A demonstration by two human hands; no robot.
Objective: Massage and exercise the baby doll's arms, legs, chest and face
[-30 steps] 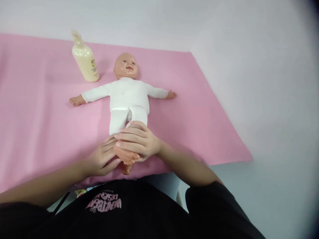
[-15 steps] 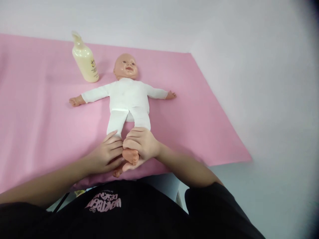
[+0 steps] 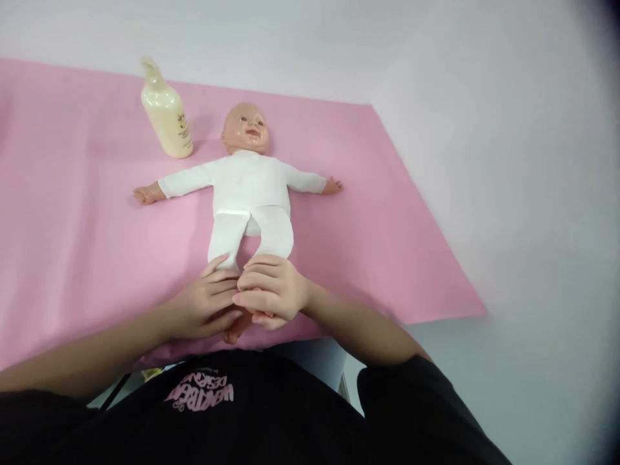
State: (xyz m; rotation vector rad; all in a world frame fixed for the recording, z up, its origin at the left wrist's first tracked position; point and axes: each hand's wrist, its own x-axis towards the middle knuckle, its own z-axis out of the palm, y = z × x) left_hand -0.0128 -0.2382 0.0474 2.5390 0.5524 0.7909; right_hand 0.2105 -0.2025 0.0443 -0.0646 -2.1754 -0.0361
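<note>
Both hands wrapped around doll feet: left hand (image 3: 206, 307) closed on one foot, right hand (image 3: 271, 290) closed over the other. One baby doll (image 3: 249, 187), white outfit, flat on its back, arms spread, on one pink mat (image 3: 72, 226). One cream lotion bottle (image 3: 165, 113) upright beside its head.

Glossy plastic doll (image 3: 249, 187) in matt white cloth, matt pink sheet (image 3: 72, 245), glossy bottle (image 3: 167, 116).
</note>
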